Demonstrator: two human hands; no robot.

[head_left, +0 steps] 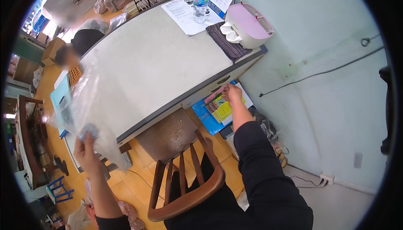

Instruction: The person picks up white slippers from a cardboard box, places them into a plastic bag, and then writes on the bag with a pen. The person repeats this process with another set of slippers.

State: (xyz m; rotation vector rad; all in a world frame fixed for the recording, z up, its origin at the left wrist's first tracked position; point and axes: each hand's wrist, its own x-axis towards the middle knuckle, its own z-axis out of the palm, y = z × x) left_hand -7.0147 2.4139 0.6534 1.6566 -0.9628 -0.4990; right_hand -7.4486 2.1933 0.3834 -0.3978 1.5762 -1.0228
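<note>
Got a thin clear plastic bag (93, 88) pinched in the left hand (86, 147), thumb and fingers pressed together on its lower part, probably for a firmer hold on such slippery film. Can't tell about the greyish-blue wad (89, 131) right at those fingertips: bunched plastic or contents, either way. Also reaching down with the right hand (233, 95), just past the desk (138, 62) edge, to one end of a pink strip-like item (214, 95) lying on yellow-green booklets (224, 110) and a blue sheet (204, 116). Fingers curled there, but gripping or just touching? Can't tell. Handy spot for it though, top of the pile. Having to work around a wooden chair (191, 202), pushed up to the desk with its back toward the body. Up top: a water bottle (201, 4) on loose papers (182, 16), maybe as a paperweight, and a pink-and-white tissue box (248, 25) overlapping a striped cloth (225, 43), maybe for padding.
</note>
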